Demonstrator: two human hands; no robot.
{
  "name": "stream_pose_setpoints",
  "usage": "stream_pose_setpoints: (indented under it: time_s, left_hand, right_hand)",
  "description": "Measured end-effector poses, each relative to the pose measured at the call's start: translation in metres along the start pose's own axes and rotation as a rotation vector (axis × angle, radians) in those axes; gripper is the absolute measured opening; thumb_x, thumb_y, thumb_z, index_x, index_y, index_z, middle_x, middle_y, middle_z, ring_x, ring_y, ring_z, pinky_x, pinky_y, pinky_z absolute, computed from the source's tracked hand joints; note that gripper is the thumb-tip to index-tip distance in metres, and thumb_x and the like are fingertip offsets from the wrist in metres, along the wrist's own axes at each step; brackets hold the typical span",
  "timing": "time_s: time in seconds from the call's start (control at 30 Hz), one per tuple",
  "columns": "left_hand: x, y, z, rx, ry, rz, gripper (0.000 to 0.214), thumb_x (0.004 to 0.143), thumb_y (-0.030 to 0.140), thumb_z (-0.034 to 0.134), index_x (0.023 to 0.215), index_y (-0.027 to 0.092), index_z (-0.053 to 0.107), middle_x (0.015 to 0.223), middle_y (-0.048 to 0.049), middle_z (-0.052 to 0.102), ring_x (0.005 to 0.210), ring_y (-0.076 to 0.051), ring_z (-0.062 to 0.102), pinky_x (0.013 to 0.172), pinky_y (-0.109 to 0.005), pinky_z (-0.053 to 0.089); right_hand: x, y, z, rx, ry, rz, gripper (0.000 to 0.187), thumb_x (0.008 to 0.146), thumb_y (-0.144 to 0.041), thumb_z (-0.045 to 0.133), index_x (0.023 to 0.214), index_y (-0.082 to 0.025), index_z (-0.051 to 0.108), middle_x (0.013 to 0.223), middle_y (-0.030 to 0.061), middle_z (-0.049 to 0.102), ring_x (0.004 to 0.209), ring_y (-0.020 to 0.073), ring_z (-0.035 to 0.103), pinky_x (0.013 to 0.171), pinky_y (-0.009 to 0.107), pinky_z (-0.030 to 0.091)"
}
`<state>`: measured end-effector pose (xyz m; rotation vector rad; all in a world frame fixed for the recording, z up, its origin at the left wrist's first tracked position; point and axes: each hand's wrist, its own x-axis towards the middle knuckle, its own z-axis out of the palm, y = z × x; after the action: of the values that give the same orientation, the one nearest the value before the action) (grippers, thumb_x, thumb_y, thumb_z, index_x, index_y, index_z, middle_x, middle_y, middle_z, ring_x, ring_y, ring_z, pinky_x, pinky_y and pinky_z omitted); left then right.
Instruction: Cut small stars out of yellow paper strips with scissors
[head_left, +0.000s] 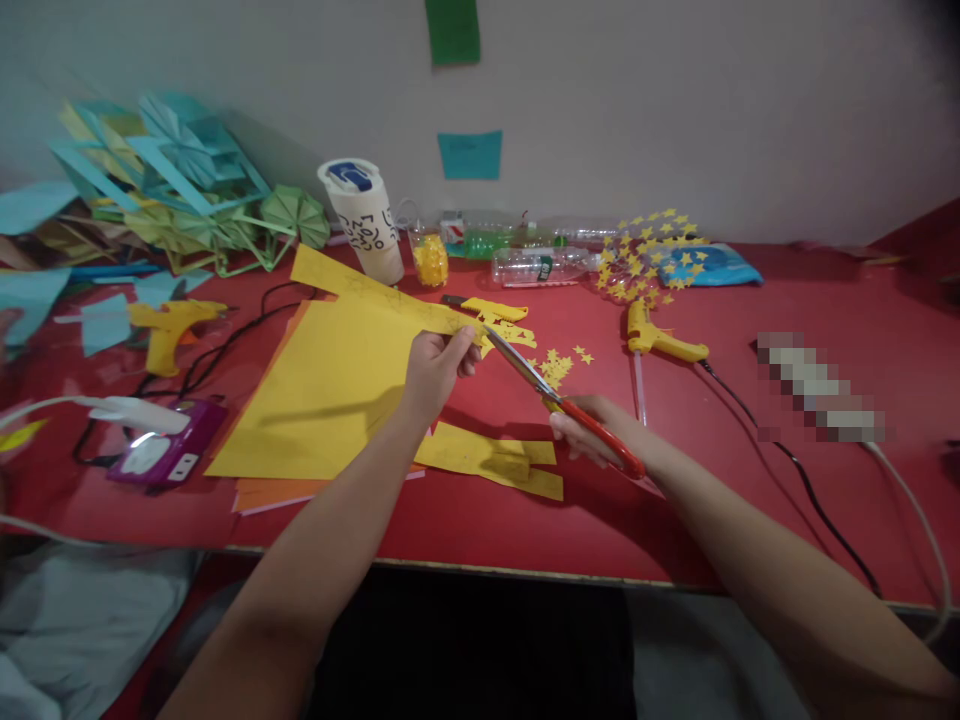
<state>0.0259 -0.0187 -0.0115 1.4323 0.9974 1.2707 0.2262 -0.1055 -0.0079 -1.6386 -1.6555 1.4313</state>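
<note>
My left hand (433, 368) pinches a long strip of yellow paper (375, 290) and holds it up above the red table (750, 500). Red-handled scissors (559, 400) are gripped in my right hand (589, 432), their blades meeting the strip's right end near a jagged cut piece (495, 310). Small yellow paper stars (559, 365) lie on the table under the blades. Large yellow sheets (322, 400) lie flat beneath my left hand, and yellow offcuts (491, 455) rest between my forearms.
Two yellow glue guns (169, 325) (660, 340) lie on either side, with black cords. A white cup (364, 220), a small jar of stars (430, 258), plastic bottles (536, 265), a star-covered bundle (649, 255) and folded paper shapes (187, 190) line the wall. A purple device (161, 455) sits left.
</note>
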Motion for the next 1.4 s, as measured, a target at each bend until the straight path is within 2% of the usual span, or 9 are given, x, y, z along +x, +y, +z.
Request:
stream_pose_setpoints:
  time_s: [0.27,0.43,0.57,1.4]
  left_hand:
    - [0.002,-0.0032,-0.0004,-0.037,0.004,-0.007,0.028,0.077,0.027,0.055,0.053,0.014,0.062,0.042,-0.0001,0.056,0.042,-0.008,0.051,0.045,-0.02,0.042]
    - [0.003,-0.0084,-0.0003,-0.095,-0.016,-0.018,0.02,0.076,0.027,0.055,0.066,0.014,0.066,0.05,-0.002,0.063,0.054,-0.013,0.062,0.054,-0.023,0.05]
    - [0.003,-0.01,-0.0002,-0.124,-0.035,-0.02,0.021,0.077,0.03,0.055,0.07,0.013,0.067,0.054,-0.0035,0.066,0.062,-0.016,0.066,0.057,-0.026,0.053]
    - [0.0035,-0.0098,0.0003,-0.119,-0.025,-0.007,0.023,0.076,0.033,0.056,0.071,0.013,0.067,0.056,-0.0044,0.067,0.062,-0.016,0.067,0.055,-0.025,0.053]
  right_hand:
    - [-0.0008,-0.0011,0.0002,-0.007,-0.001,-0.019,0.048,0.069,-0.064,0.058,0.064,-0.018,0.048,0.044,-0.0047,0.046,0.033,0.0056,0.039,0.034,0.019,0.029]
    - [-0.0006,-0.001,-0.0004,-0.014,-0.007,-0.02,0.047,0.07,-0.063,0.059,0.063,-0.018,0.049,0.041,-0.0055,0.043,0.035,0.0071,0.043,0.036,0.019,0.032]
    - [-0.0008,0.0001,-0.0001,-0.007,0.0,-0.017,0.047,0.07,-0.063,0.058,0.063,-0.018,0.049,0.043,-0.0047,0.045,0.033,0.0062,0.04,0.034,0.02,0.03]
    - [-0.0023,-0.0042,-0.0015,-0.011,-0.027,0.0,0.047,0.069,-0.063,0.06,0.064,-0.017,0.05,0.047,-0.0037,0.049,0.033,0.005,0.039,0.033,0.019,0.032]
